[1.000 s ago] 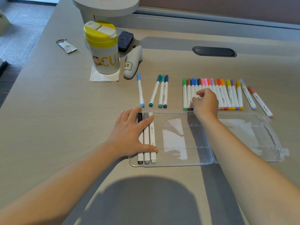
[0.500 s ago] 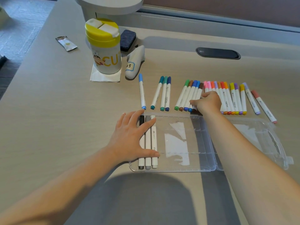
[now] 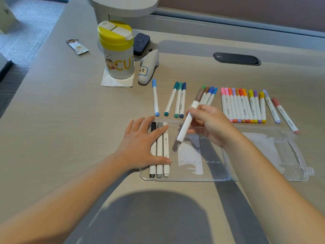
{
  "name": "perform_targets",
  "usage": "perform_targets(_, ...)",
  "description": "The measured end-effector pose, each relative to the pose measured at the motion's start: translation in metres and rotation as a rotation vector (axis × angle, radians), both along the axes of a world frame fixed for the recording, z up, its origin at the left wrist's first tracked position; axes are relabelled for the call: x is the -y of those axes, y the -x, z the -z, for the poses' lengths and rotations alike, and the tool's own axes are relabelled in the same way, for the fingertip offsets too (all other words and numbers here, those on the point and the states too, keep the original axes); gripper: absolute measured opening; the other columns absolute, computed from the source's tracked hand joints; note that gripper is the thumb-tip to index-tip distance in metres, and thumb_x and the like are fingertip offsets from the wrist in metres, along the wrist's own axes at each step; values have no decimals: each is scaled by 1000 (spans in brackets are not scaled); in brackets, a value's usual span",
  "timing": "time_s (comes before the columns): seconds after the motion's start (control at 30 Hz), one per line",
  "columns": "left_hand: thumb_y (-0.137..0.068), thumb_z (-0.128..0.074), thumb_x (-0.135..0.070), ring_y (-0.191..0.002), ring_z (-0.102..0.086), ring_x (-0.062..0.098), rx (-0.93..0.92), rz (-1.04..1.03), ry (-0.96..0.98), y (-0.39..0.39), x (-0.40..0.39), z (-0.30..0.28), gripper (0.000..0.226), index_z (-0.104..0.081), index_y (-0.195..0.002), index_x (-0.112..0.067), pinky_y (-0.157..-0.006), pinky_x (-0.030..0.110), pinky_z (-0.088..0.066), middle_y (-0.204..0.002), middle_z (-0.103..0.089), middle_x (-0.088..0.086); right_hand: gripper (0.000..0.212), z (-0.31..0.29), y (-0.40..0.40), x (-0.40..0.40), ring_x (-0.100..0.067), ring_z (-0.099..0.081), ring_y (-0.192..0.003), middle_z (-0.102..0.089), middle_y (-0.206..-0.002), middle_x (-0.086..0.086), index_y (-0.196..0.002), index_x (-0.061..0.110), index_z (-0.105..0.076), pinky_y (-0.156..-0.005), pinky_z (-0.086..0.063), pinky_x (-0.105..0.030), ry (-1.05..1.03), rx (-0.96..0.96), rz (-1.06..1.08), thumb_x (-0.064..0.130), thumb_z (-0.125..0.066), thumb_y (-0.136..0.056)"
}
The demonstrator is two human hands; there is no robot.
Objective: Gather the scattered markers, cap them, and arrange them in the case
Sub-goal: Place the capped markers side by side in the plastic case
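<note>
Misplacement is the likeliest fault: the brown-capped marker [image 3: 189, 120], pinched in the right hand [image 3: 212, 125] and held tilted over the clear case [image 3: 219, 177], could be dropped crosswise. The three markers [image 3: 159, 159] at its left end are pressed flat by the straight-fingered left hand [image 3: 140, 147].

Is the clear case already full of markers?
No, the clear case holds only three markers at its left end; the rest is bare.

R hand [image 3: 212, 124] grips brown marker [image 3: 189, 119] over case [image 3: 219, 177]; L [image 3: 140, 145] presses three.
</note>
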State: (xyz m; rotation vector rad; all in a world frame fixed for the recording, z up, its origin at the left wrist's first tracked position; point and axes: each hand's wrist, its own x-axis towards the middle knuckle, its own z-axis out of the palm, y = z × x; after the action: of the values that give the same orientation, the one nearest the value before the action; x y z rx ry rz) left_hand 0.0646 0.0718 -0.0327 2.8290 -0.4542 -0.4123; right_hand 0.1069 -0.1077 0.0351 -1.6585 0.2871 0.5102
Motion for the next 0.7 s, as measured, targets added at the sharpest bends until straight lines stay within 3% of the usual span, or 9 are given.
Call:
perform_targets(0.07,-43,-15,-88,-141,7,25,-10,0,-2,1,-2,-1,111,-4,-144,-42,-115,44,5,-153,5,-1,10,5,9,0,-12,-63,-61,-63,-74,-7,-86,5,-60,-52,-55,-17,-25,-90,-96,8,-51,-90)
perform_targets(0.17,-56,-35,-80,-140,11,24,-76,-13,43,2,-8,-5,102,-4,-145,-40,-116,43,2,-153,7,-1,6,15,16,-1,-11,-65,-55,-66,-75,-10,-90,1,-60,-52,-55,-18,-1,-188,-202,5,-56,-87)
perform_targets(0.33,-75,-58,-62,-140,11,19,-118,-53,88,4,-17,-10,92,-6,-146,-35,-116,38,-3,-153,9,-4,9,27,25,-13,-9,-64,-46,-64,-70,-11,-81,5,-53,-44,-52,-19,134,-190,-255,-3,-57,-85)
perform_targets(0.47,-77,-58,-58,-140,9,18,-108,-63,104,5,-18,-11,88,-9,-146,-33,-116,36,-4,-153,6,-4,14,33,28,-22,-20,-67,-68,-67,-82,-12,-80,9,-50,-57,-57,-25,316,-94,-246,5,-63,-83)
perform_targets(0.6,-74,-54,-66,-141,8,20,-108,-76,115,4,-15,-13,90,-11,-146,-32,-116,38,-4,-153,3,-2,21,35,32,-24,-19,-64,-64,-65,-77,-9,-80,11,-46,-58,-55,-27,430,12,-223,10,-67,-81)
perform_targets(0.7,-52,-26,-84,-141,6,21,-63,-56,90,4,-9,-13,108,-12,-146,-32,-116,39,-4,-153,2,-2,21,35,32,-20,-14,-60,-60,-61,-70,-2,-79,13,-47,-59,-53,-27,470,90,-215,16,-68,-81)
